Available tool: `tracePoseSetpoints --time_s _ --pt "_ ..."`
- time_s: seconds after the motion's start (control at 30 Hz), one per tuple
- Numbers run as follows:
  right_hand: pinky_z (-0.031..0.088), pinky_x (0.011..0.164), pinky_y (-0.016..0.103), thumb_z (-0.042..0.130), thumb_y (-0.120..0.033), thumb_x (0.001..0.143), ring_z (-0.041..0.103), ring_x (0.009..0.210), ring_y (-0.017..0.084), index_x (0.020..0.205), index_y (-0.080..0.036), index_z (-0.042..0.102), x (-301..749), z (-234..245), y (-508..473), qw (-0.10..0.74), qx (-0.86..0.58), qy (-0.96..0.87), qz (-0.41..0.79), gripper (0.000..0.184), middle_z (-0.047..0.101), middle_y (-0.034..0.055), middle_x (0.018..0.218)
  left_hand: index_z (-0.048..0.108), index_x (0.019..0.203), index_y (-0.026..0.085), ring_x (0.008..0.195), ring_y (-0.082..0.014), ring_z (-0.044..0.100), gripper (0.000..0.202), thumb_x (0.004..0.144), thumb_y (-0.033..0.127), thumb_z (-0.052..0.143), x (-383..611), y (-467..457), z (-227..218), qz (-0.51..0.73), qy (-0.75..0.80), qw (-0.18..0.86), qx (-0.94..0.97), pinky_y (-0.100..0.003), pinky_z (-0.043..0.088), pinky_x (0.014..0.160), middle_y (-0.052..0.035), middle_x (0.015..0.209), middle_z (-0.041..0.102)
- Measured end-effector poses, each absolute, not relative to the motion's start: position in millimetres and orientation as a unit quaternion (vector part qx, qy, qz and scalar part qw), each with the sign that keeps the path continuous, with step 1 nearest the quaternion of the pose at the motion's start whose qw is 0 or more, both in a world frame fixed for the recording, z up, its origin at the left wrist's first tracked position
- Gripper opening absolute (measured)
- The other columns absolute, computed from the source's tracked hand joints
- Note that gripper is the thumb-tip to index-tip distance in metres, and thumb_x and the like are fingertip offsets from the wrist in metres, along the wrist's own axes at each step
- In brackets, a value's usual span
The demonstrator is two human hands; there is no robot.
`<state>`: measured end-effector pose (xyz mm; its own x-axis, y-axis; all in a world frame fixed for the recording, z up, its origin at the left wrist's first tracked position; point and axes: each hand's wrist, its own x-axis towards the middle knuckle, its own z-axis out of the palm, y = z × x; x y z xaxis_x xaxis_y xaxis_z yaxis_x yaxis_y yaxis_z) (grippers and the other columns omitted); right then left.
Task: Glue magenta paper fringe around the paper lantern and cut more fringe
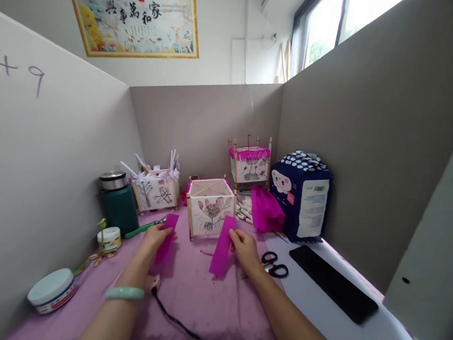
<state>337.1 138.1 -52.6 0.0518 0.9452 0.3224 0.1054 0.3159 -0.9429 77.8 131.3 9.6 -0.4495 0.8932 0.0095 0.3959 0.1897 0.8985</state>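
My left hand [156, 238] pinches a strip of magenta crepe paper [166, 245] that hangs down over the pink table cloth [214, 306]. My right hand [244, 248] pinches a second, longer magenta strip [223, 247] by its right edge. Both strips hang just in front of a small paper lantern [210, 207] with a wooden frame and a flower drawing. A jade-green bangle [124, 293] sits on my left wrist.
Black scissors [274, 264] lie right of my right hand, a black phone [333, 283] beyond. A finished fringed lantern [250, 163], crumpled magenta paper [266, 209] and a blue dotted pack [301, 195] stand behind. Left: a green flask [117, 200], glue jars [52, 290], and a green tool [142, 229].
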Motion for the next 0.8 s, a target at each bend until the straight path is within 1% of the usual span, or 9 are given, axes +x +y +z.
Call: tracePoseSetpoints --time_s 0.07,0.1,0.17,0.2,0.33,0.4,0.47,0.6,0.8 --pt "0.036 0.051 0.024 0.049 -0.052 0.081 0.05 0.047 0.013 0.057 -0.019 0.047 336.9 -51.3 135.9 0.555 -0.462 -0.594 0.354 0.041 0.049 -0.0021 0.047 0.065 0.091 0.01 0.094 -0.031 0.066 0.017 0.074 0.014 0.063 62.8 129.5 15.2 0.426 0.754 0.162 0.472 -0.04 0.05 0.08 -0.0174 0.091 0.069" --pt "0.036 0.051 0.024 0.048 -0.052 0.082 0.051 0.048 0.014 0.058 -0.019 0.048 337.2 -50.8 134.8 0.55 -0.467 -0.599 0.347 0.041 0.05 -0.0018 0.047 0.065 0.097 0.009 0.101 -0.0323 0.063 0.023 0.075 0.015 0.062 58.7 124.0 15.3 0.401 0.763 0.061 0.504 -0.041 0.048 0.085 -0.0189 0.098 0.068" --pt "0.036 0.052 0.024 0.046 -0.051 0.083 0.051 0.048 0.014 0.059 -0.019 0.049 338.0 -49.9 132.7 0.541 -0.477 -0.606 0.334 0.041 0.051 -0.0012 0.048 0.064 0.107 0.008 0.104 -0.0315 0.06 0.03 0.081 0.02 0.055 57.9 103.5 8.1 0.338 0.744 -0.084 0.57 -0.042 0.044 0.089 -0.0189 0.105 0.067" --pt "0.036 0.052 0.024 0.046 -0.051 0.083 0.052 0.049 0.014 0.059 -0.019 0.049 338.2 -49.7 131.8 0.537 -0.482 -0.611 0.326 0.041 0.052 -0.0009 0.049 0.065 0.105 0.01 0.1 -0.0295 0.062 0.028 0.083 0.023 0.052 60.9 89.1 0.7 0.319 0.729 -0.112 0.595 -0.04 0.045 0.088 -0.0163 0.101 0.068" --pt "0.034 0.051 0.024 0.045 -0.05 0.084 0.051 0.05 0.014 0.059 -0.018 0.049 337.6 -51.0 129.8 0.521 -0.488 -0.64 0.285 0.041 0.052 -0.0007 0.049 0.069 0.094 0.016 0.097 -0.0306 0.06 0.024 0.081 0.032 0.057 82.6 26.4 -42.6 0.272 0.664 -0.168 0.676 -0.043 0.045 0.085 -0.012 0.098 0.069" --pt "0.034 0.05 0.024 0.044 -0.05 0.084 0.05 0.05 0.014 0.059 -0.018 0.049 336.9 -53.1 129.9 0.515 -0.488 -0.65 0.273 0.041 0.051 -0.001 0.049 0.07 0.095 0.019 0.101 -0.0309 0.059 0.02 0.083 0.028 0.055 89.2 6.5 -61.0 0.274 0.632 -0.197 0.698 -0.046 0.044 0.086 -0.0104 0.106 0.068" --pt "0.033 0.05 0.024 0.044 -0.05 0.085 0.05 0.05 0.014 0.059 -0.018 0.049 336.6 -55.6 130.4 0.51 -0.488 -0.656 0.267 0.041 0.05 -0.0011 0.05 0.07 0.092 0.02 0.098 -0.0279 0.06 0.022 0.086 0.02 0.049 88.2 -0.5 -70.3 0.29 0.612 -0.21 0.704 -0.044 0.045 0.086 -0.0095 0.104 0.069" --pt "0.033 0.05 0.023 0.044 -0.05 0.085 0.05 0.051 0.014 0.059 -0.019 0.047 336.8 -58.4 130.4 0.505 -0.49 -0.661 0.262 0.041 0.049 -0.0016 0.049 0.07 0.095 0.018 0.09 -0.0225 0.064 0.03 0.086 0.011 0.042 68.5 7.3 -63.9 0.278 0.617 -0.166 0.717 -0.037 0.048 0.083 -0.0088 0.095 0.071" --pt "0.033 0.05 0.024 0.046 -0.051 0.084 0.048 0.05 0.014 0.059 -0.018 0.048 335.2 -56.3 128.9 0.516 -0.477 -0.649 0.293 0.041 0.049 -0.0015 0.049 0.072 0.094 0.02 0.094 -0.0235 0.065 0.031 0.081 0.009 0.046 55.5 9.3 -37.7 0.24 0.692 -0.085 0.675 -0.038 0.046 0.087 -0.0085 0.096 0.073"
